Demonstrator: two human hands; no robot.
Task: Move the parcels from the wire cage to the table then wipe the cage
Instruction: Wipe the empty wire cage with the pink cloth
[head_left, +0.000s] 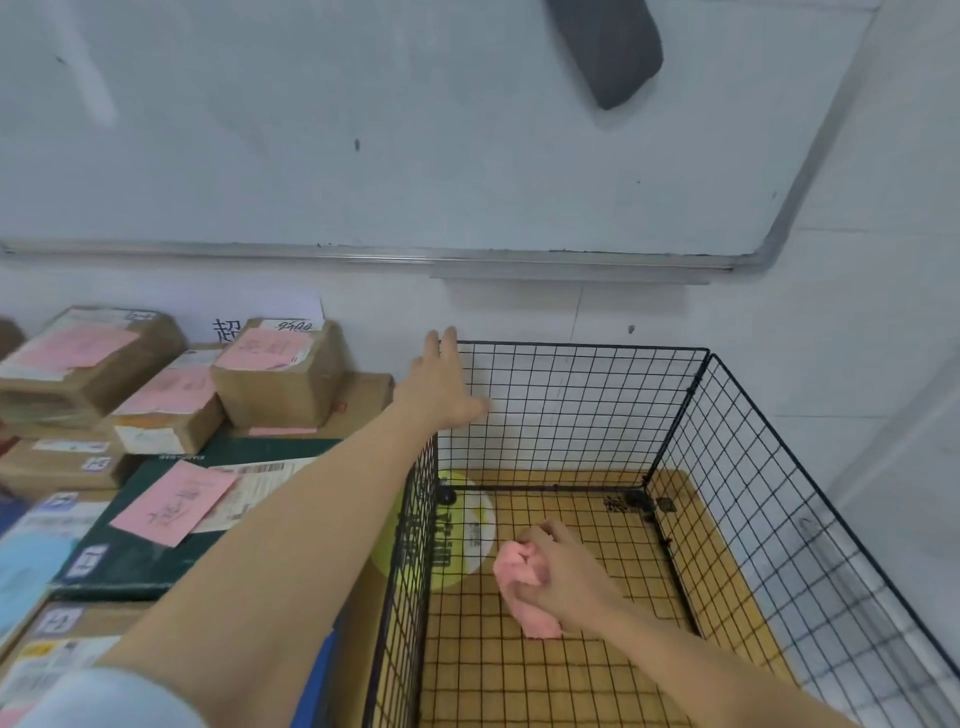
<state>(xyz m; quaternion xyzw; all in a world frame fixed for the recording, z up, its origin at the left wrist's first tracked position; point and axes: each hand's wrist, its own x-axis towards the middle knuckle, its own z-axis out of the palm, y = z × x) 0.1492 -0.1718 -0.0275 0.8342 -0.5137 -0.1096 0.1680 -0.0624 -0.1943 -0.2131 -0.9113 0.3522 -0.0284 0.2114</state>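
The black wire cage (696, 415) stands at the right, and no parcel shows inside it. My right hand (563, 577) is down inside the cage and grips a crumpled pink cloth (519, 587) against the wire floor. My left hand (441, 382) reaches to the cage's far left top corner with straight fingers touching the rim there. Several cardboard parcels (280, 371) with pink notes lie stacked on the table at the left, among them a dark green flat box (156, 545).
A whiteboard (415, 130) hangs on the wall behind, with a dark eraser (608, 47) on it. A round yellow-green sticker (467, 525) lies under the cage's near left corner. The wall runs close along the cage's right side.
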